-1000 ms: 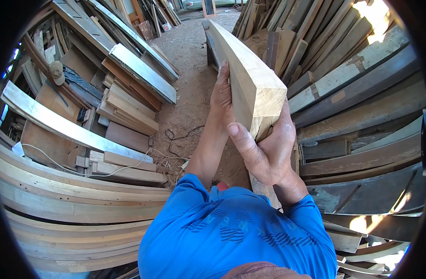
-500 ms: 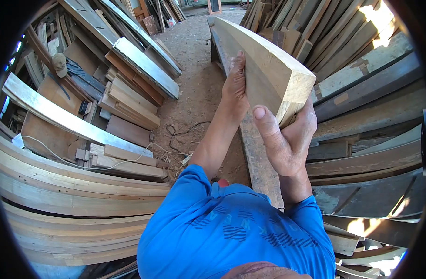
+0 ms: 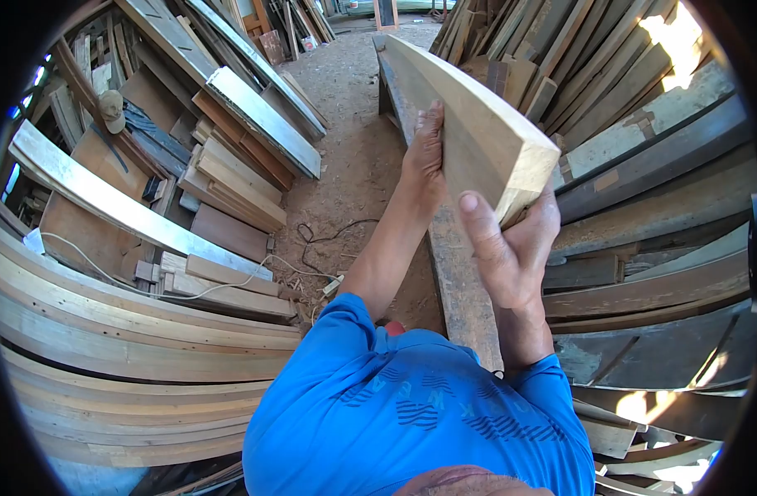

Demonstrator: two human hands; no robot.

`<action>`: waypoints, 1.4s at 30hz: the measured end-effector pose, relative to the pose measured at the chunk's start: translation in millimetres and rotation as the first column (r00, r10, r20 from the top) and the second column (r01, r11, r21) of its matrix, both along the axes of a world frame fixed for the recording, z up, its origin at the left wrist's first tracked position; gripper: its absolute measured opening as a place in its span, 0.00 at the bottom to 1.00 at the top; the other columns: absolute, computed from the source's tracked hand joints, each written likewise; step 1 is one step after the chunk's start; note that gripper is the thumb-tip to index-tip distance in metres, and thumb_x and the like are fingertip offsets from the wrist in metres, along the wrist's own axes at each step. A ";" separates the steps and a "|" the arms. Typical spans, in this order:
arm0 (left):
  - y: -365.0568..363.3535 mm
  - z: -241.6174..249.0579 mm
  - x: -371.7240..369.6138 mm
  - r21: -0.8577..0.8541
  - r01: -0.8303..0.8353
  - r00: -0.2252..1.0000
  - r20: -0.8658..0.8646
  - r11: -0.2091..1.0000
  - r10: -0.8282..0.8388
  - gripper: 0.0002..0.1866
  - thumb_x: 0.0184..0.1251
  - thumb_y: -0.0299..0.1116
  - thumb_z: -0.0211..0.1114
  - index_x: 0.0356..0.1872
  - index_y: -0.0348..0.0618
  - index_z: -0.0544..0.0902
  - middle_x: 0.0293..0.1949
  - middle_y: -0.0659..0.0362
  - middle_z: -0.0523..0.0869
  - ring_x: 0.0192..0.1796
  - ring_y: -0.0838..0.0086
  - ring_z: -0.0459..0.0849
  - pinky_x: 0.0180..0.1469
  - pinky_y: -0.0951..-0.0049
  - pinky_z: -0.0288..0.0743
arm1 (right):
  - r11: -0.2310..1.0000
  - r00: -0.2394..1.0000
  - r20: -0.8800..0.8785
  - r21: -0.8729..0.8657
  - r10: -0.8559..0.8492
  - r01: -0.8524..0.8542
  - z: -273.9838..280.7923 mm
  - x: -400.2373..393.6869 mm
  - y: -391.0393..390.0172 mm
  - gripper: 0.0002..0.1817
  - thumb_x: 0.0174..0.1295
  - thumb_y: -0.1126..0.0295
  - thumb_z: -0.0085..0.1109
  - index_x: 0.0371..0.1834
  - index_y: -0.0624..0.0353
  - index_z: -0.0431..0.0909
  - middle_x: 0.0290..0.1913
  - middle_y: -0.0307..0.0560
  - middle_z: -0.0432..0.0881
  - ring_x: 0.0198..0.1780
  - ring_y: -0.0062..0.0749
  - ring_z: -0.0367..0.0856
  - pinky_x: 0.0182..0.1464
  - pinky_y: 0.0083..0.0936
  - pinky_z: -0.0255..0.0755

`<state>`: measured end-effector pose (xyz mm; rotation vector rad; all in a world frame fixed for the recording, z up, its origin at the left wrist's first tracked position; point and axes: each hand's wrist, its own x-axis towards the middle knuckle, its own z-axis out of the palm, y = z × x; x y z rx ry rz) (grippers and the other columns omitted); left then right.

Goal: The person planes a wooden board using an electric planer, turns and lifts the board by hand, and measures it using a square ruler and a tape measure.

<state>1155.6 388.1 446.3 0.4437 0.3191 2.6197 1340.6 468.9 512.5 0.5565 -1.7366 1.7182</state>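
A long, pale wooden board (image 3: 482, 136) is held up above a narrow worn bench (image 3: 469, 302), its near end raised towards me. My left hand (image 3: 426, 153) grips the board's left side partway along, thumb up against the face. Around the lower corner of the near end is my right hand (image 3: 515, 248), its thumb on the left side and its fingers partly hidden behind the wood. The far end of the board lies at the far end of the bench.
Stacked planks (image 3: 138, 347) fill the left side, with a white board (image 3: 130, 198) above them. More timber (image 3: 659, 223) lines the right. A cable with a socket block (image 3: 333, 285) lies on the dusty floor (image 3: 345, 124) left of the bench.
The board has turned slightly, so its top edge looks narrower and its near end has dropped a little. Both hands keep hold of it and have shifted slightly.
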 end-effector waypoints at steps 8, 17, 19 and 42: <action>6.7 3.5 -13.6 -0.098 -0.073 0.997 -0.024 0.992 0.071 0.55 0.79 0.36 0.61 0.78 0.61 0.18 0.67 0.43 0.73 0.58 0.57 0.84 0.54 0.50 0.87 | 0.987 0.995 -0.019 -0.130 -0.095 0.092 7.1 2.4 -2.9 0.30 0.69 0.65 0.63 0.66 0.75 0.65 0.53 0.52 0.80 0.54 0.27 0.77 0.57 0.25 0.73; -70.2 18.4 -2.9 -0.563 -0.267 0.950 -0.289 0.782 0.117 0.45 0.72 0.25 0.52 0.82 0.38 0.33 0.70 0.36 0.68 0.58 0.59 0.84 0.57 0.58 0.86 | 0.941 0.972 0.147 -0.312 0.181 -0.128 -22.0 9.4 7.9 0.39 0.71 0.56 0.64 0.71 0.80 0.62 0.56 0.53 0.80 0.57 0.28 0.77 0.62 0.26 0.69; -82.1 23.9 -5.0 -0.560 -0.259 0.947 -0.306 0.787 0.094 0.43 0.71 0.24 0.50 0.82 0.36 0.36 0.70 0.36 0.68 0.59 0.59 0.84 0.57 0.59 0.86 | 0.930 0.968 0.130 -0.331 0.215 -0.162 -19.5 7.3 5.1 0.40 0.70 0.54 0.65 0.70 0.81 0.63 0.56 0.53 0.80 0.57 0.28 0.77 0.63 0.26 0.69; -99.8 87.8 -6.5 -0.695 -0.262 0.944 -0.328 0.669 0.028 0.38 0.72 0.27 0.52 0.80 0.34 0.46 0.70 0.39 0.71 0.63 0.58 0.84 0.62 0.60 0.83 | 0.877 0.923 0.079 -0.352 0.375 -0.326 -0.9 -12.6 9.3 0.38 0.69 0.50 0.66 0.63 0.78 0.69 0.53 0.53 0.80 0.55 0.27 0.77 0.57 0.26 0.74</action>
